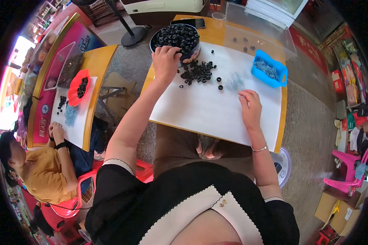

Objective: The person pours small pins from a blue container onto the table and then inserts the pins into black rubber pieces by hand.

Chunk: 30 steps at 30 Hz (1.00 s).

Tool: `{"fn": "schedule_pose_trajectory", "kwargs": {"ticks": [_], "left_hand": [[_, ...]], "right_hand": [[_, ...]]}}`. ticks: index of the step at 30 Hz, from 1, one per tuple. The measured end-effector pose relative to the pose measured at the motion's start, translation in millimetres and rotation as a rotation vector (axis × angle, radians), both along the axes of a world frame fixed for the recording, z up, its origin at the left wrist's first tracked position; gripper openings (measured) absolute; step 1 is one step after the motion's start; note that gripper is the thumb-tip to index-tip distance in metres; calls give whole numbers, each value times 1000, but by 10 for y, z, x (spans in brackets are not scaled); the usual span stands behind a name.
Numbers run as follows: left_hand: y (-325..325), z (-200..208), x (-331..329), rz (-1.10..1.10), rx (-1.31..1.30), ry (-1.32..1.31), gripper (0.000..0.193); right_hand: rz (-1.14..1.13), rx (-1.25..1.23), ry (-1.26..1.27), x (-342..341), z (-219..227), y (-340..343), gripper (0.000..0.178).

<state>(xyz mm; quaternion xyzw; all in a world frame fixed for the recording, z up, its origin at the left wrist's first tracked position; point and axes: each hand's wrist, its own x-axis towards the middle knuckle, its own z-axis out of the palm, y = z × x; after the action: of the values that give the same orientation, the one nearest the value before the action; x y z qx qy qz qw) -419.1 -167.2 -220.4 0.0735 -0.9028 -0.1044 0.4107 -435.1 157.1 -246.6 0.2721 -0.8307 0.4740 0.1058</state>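
Observation:
My left hand (165, 63) is at the near left rim of a round tin (195, 54) heaped with black ring-shaped parts (176, 36). Its fingers are curled over the edge, and whatever they pinch is hidden. A loose pile of the same black parts (198, 72) lies on the white sheet (184, 106), with a few standing apart to its right. My right hand (250, 107) rests over the sheet with fingertips drawn together; I cannot make out anything in them. Just beyond those fingertips is a thin scatter of small bluish pieces (234, 81).
A blue plastic basket (283, 81) of small bluish pieces stands at the far right. Behind are a phone (199, 23) and a clear plastic bin (270, 28). Leftward, another person (45, 171) sits at a table with a red dish (72, 92). A fan base (133, 36) stands beyond.

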Motion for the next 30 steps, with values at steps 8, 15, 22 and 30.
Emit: {"fn": "schedule_pose_trajectory", "kwargs": {"ticks": [8, 15, 22, 30], "left_hand": [[14, 21, -23, -1, 20, 63, 13], [881, -114, 499, -248, 861, -107, 11], [1566, -192, 1012, -376, 1653, -357, 18], [1620, -220, 1109, -423, 2136, -357, 20]], "right_hand": [[-114, 24, -75, 108, -82, 390, 12], [-109, 54, -114, 8, -131, 283, 15], [-167, 216, 120, -135, -220, 222, 12], [-160, 188, 28, -50, -217, 421, 12]]}}
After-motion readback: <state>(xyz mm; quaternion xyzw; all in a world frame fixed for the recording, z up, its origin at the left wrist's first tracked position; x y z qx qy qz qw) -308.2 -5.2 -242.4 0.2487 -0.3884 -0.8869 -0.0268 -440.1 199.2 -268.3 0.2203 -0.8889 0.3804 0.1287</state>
